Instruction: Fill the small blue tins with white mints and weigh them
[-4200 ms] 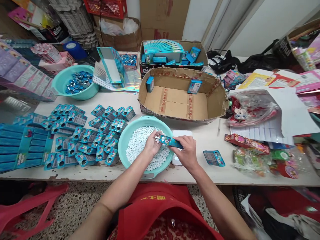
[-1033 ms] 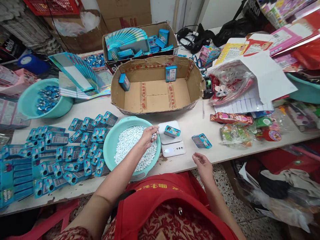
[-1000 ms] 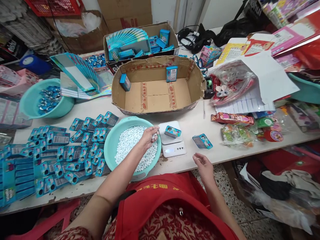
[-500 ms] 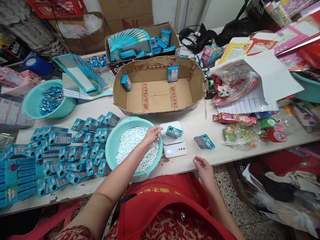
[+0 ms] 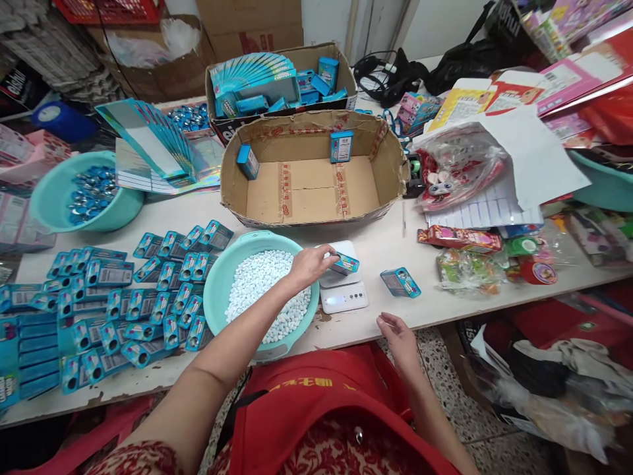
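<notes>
My left hand (image 5: pixel 311 267) is closed in a pinch at the round opening of a small blue box (image 5: pixel 347 265). What the fingertips hold is too small to make out. The box rests on a white digital scale (image 5: pixel 345 298). Under my left forearm stands a turquoise bowl (image 5: pixel 213 290) of small white candies (image 5: pixel 257 280). My right hand (image 5: pixel 399 340) hangs at the table's front edge, fingers loosely apart and holding nothing. Nearest to it lies another blue box (image 5: pixel 401 282), its round opening showing.
Many similar blue boxes (image 5: pixel 143 303) cover the table's left side. Behind the scale is a cardboard tray (image 5: pixel 311 191) with two boxes inside. A second turquoise bowl (image 5: pixel 126 204) holds shiny blue pieces. To the right lie a red packet (image 5: pixel 459 239) and plastic bags.
My left hand has moved right, from above the bowl's edge to the opening of the box on the scale. The right hand stays near the table edge. The view has shifted slightly.
</notes>
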Available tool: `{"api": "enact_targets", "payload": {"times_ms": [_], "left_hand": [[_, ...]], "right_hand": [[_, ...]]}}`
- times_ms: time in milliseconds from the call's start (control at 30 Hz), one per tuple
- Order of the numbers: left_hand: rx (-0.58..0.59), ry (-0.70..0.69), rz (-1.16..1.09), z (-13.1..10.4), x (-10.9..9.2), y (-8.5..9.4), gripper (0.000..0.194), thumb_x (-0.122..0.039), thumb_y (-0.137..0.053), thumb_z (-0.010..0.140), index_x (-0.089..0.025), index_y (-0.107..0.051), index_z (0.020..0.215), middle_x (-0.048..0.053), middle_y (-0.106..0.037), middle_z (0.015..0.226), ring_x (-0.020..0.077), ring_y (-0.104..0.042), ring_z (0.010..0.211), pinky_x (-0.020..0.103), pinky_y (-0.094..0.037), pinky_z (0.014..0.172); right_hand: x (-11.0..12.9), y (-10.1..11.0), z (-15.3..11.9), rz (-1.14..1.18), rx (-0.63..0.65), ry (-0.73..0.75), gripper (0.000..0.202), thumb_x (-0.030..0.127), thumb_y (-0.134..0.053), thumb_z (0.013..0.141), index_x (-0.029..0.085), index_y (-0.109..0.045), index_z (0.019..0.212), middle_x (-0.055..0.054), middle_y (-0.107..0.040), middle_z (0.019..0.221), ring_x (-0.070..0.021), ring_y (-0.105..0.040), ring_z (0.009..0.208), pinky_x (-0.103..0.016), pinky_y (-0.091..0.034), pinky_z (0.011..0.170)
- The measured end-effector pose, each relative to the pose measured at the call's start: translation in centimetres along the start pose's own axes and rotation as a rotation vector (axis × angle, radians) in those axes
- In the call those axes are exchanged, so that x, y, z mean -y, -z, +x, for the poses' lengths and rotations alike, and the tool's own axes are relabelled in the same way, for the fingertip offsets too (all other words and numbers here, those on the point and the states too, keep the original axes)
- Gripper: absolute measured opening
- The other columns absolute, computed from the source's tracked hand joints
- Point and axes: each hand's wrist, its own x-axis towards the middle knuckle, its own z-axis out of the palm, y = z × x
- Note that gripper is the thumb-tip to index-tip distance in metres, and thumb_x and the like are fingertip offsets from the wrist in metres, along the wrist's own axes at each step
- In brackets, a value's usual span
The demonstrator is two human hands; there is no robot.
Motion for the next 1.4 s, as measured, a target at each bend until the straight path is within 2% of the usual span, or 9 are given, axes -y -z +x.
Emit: {"api": "enact_targets", "payload": {"times_ms": [267, 500, 667, 800, 1000, 1100, 1167, 1267, 1400], "left_hand": [[0.171, -0.159, 0.398, 0.9, -0.2, -2.7, 0.011, -0.031, -0.066, 0.077, -0.022, -0.067, 0.083, 0.005, -0.056, 0.058, 0.0234, -0.058, 0.072, 0.026, -0.028, 0.061], [0.148, -0.260, 0.533, 0.0, -0.4, -4.4, 0.021, -0.015, -0.046, 0.088, -0.018, -0.061, 0.101, 0.013, -0.066, 0.077, 0.0239, -0.063, 0.073, 0.030, -0.035, 0.064], [0.108, -0.295, 0.630, -0.7, 0.6, -4.4, 0.025, -0.016, -0.044, 0.090, -0.018, -0.057, 0.112, 0.015, -0.068, 0.080, 0.0252, -0.066, 0.075, 0.031, -0.035, 0.062], [0.098, -0.279, 0.592, -0.6, 2.1, -4.0, 0.019, -0.018, -0.048, 0.088, -0.017, -0.059, 0.103, 0.015, -0.068, 0.077, 0.0248, -0.065, 0.073, 0.029, -0.038, 0.062], [0.111, -0.199, 0.489, -0.4, 1.6, -3.6, 0.014, -0.018, -0.051, 0.085, -0.018, -0.063, 0.091, 0.014, -0.070, 0.085, 0.0236, -0.065, 0.078, 0.030, -0.041, 0.065], [-0.037, -0.117, 0.353, -2.0, 1.2, -1.0, 0.015, -0.030, -0.053, 0.086, -0.021, -0.065, 0.088, 0.010, -0.070, 0.087, 0.0221, -0.063, 0.081, 0.028, -0.040, 0.065], [-0.243, -0.056, 0.229, -3.7, 1.8, 2.7, 0.016, -0.032, -0.054, 0.085, -0.023, -0.066, 0.089, 0.009, -0.070, 0.089, 0.0216, -0.062, 0.085, 0.027, -0.039, 0.068], [-0.642, 0.073, 0.117, -6.8, 4.5, 10.9, 0.012, -0.030, -0.060, 0.081, -0.024, -0.068, 0.088, 0.008, -0.069, 0.091, 0.0224, -0.059, 0.088, 0.026, -0.037, 0.069], [-1.008, 0.499, 0.416, -11.4, 10.3, 22.5, 0.021, -0.034, -0.054, 0.084, -0.022, -0.067, 0.093, 0.010, -0.064, 0.079, 0.0238, -0.055, 0.081, 0.026, -0.029, 0.061]], "right_hand": [[-0.1, 0.2, -0.1, 0.021, -0.004, -0.047, 0.047, 0.048, -0.077, 0.050, 0.017, -0.066, 0.083, -0.009, -0.072, 0.088, -0.0250, -0.066, 0.086, -0.039, -0.051, 0.083], [-0.4, 0.4, 0.8, -0.065, 0.036, -0.038, 0.048, 0.049, -0.076, 0.049, 0.018, -0.067, 0.084, -0.008, -0.072, 0.089, -0.0250, -0.065, 0.086, -0.037, -0.053, 0.076], [0.2, -1.7, 1.2, -0.132, 0.101, 0.015, 0.049, 0.051, -0.075, 0.050, 0.017, -0.069, 0.085, -0.007, -0.072, 0.086, -0.0243, -0.066, 0.080, -0.037, -0.053, 0.072], [1.6, -3.1, 0.6, -0.151, 0.160, 0.055, 0.047, 0.053, -0.075, 0.047, 0.018, -0.068, 0.079, -0.008, -0.073, 0.080, -0.0251, -0.066, 0.076, -0.037, -0.053, 0.068], [2.4, -2.9, 0.3, -0.166, 0.144, 0.006, 0.049, 0.052, -0.076, 0.045, 0.018, -0.068, 0.079, -0.009, -0.073, 0.083, -0.0274, -0.067, 0.080, -0.036, -0.053, 0.069], [2.2, -2.3, 0.7, -0.215, 0.138, 0.003, 0.048, 0.053, -0.074, 0.047, 0.019, -0.069, 0.080, -0.009, -0.074, 0.087, -0.0291, -0.068, 0.081, -0.036, -0.054, 0.066], [2.5, -2.2, 0.9, -0.251, 0.144, -0.008, 0.049, 0.055, -0.073, 0.046, 0.020, -0.068, 0.080, -0.010, -0.074, 0.088, -0.0310, -0.068, 0.081, -0.037, -0.054, 0.065], [3.9, -2.5, 0.3, -0.326, 0.156, -0.008, 0.049, 0.058, -0.070, 0.045, 0.023, -0.067, 0.079, -0.011, -0.074, 0.090, -0.0344, -0.068, 0.087, -0.040, -0.054, 0.068], [8.1, -3.4, -0.9, -0.389, 0.134, 0.100, 0.044, 0.057, -0.067, 0.047, 0.026, -0.067, 0.078, -0.010, -0.073, 0.092, -0.0358, -0.066, 0.091, -0.043, -0.054, 0.072]]}}
